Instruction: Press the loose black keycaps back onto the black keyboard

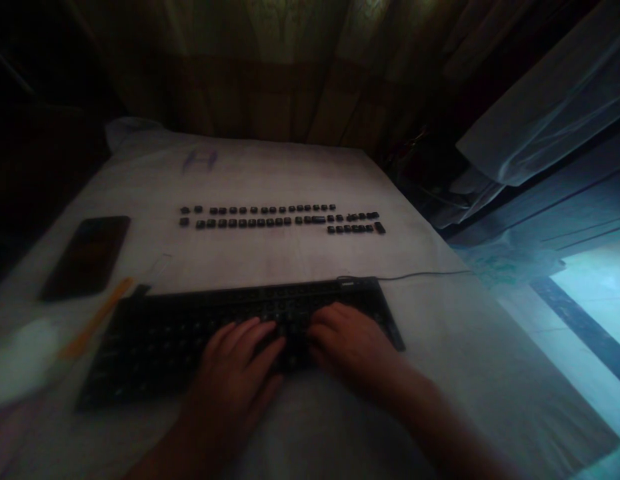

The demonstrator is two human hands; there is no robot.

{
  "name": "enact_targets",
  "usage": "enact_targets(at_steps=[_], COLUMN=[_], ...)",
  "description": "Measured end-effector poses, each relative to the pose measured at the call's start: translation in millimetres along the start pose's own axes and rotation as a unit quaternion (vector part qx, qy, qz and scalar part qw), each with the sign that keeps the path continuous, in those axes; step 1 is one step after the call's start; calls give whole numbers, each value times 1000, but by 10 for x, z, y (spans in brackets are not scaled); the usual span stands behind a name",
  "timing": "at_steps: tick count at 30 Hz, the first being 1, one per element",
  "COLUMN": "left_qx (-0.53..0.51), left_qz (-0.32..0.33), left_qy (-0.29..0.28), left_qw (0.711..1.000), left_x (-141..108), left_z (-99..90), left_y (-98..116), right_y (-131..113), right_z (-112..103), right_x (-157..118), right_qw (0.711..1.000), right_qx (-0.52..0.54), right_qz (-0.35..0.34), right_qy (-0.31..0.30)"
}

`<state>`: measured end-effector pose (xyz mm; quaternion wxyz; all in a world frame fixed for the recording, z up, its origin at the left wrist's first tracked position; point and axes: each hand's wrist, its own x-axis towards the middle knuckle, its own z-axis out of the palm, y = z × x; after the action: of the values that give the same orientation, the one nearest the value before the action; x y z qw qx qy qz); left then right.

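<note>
A black keyboard (160, 337) lies at a slant on the white-covered table, and both hands rest over its right half. My left hand (235, 370) is laid across the keys with its fingers stretched and a little apart, holding nothing that I can see. Close to its right, my right hand (353, 343) is closed, its fingers bent together over the keys. The fingertips are blurred and whatever they may hold is hidden. Beyond the keyboard, several loose black keycaps (243, 223) lie in rows on the cloth.
To the left are a dark phone (87, 257), an orange strip-like tool (97, 317) and a blurred white object (23, 357). A thin cable (420, 274) runs right from the keyboard. The tablecloth (270, 257) bears a purple mark (200, 160). Curtains (270, 100) hang behind.
</note>
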<state>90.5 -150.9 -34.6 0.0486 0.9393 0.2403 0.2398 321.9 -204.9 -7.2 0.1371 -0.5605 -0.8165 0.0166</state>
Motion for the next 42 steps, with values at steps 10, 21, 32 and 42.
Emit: enact_targets(at_steps=[10,21,32,42], left_qx=[31,-13,-36,-111], left_qz=[25,9,1,-46], left_qy=[21,53,44,42], left_qw=[999,998,998,992], left_x=[-25,-68,-44,-130], left_z=[56,54,25,20], left_y=[-54,-47,-57,21], right_y=[-24,-72,-76,-413], right_z=[59,-8,13,211], right_x=[9,-115,-138,-352], right_qw=[1000,993,938,937], right_qx=[28,95,263,184], right_qz=[8,39,162,58], right_qy=[8,50,159,291])
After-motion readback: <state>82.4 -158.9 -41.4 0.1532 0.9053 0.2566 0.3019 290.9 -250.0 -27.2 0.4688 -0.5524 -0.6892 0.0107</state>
